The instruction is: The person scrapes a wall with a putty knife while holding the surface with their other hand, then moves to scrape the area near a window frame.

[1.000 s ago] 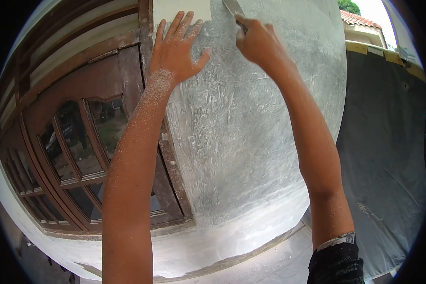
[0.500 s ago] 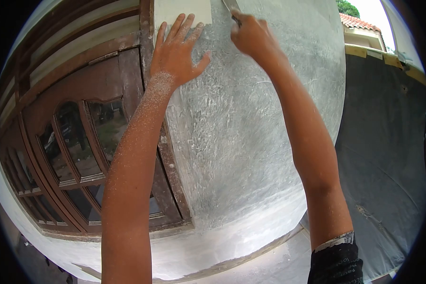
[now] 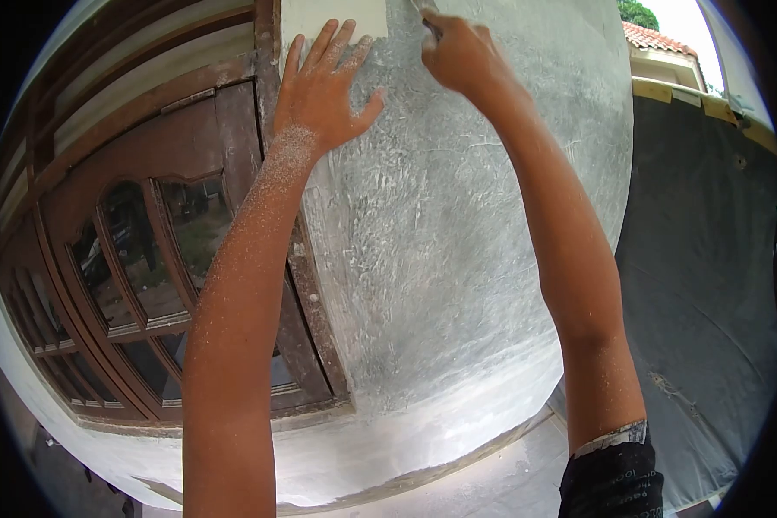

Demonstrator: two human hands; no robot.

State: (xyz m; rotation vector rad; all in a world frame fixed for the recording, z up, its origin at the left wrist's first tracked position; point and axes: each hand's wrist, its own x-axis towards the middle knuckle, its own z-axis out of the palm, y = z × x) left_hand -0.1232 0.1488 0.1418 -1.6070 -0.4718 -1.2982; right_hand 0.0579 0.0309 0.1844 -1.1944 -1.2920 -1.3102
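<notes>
Spread flat on the grey wall (image 3: 423, 259), my left hand (image 3: 319, 91) lies beside the window frame, its fingertips over the lower edge of a cream patch (image 3: 332, 17). White dust covers its wrist and fingers. To its right, my right hand (image 3: 466, 56) is closed round the dark handle of a scraper (image 3: 429, 24). The scraper's blade points up and left at the wall near the top edge of the view, close to the patch's right side; its tip is cut off. The wall is mottled and rough.
A brown wooden window (image 3: 138, 259) with glass panes fills the left side. A dark sheet (image 3: 708, 285) hangs at the right, with a tiled roof (image 3: 660, 39) above it. Along the wall's foot runs a ledge (image 3: 466, 462).
My right hand has shifted slightly, and the scraper's blade now shows less, nearer the top edge. The left hand stays on the wall, almost unmoved.
</notes>
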